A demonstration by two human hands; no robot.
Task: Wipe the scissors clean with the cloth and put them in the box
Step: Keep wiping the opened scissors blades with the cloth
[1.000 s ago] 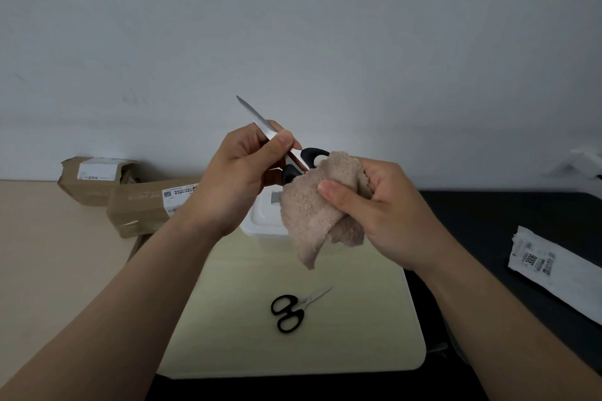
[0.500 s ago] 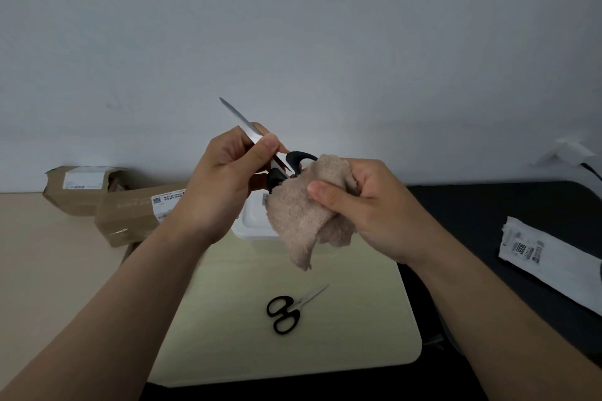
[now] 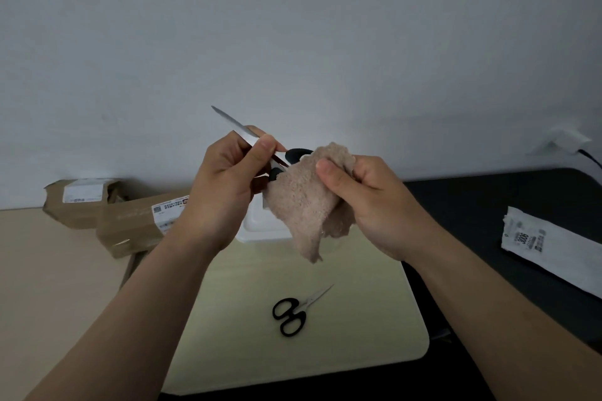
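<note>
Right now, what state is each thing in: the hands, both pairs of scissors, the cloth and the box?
Left hand: grips the large scissors by the blades.
Right hand: holds the cloth against the handles.
Large scissors: held up, blades shut.
Cloth: bunched, hanging loose below.
Small scissors: flat on the table, shut.
Box: mostly hidden; open or lidded, cannot tell.

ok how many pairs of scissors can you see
2. One pair is gripped by its blades in the left hand, handles against the cloth in the right hand. The other lies on the pale tabletop below. The half-hidden white box might hold more.
</note>
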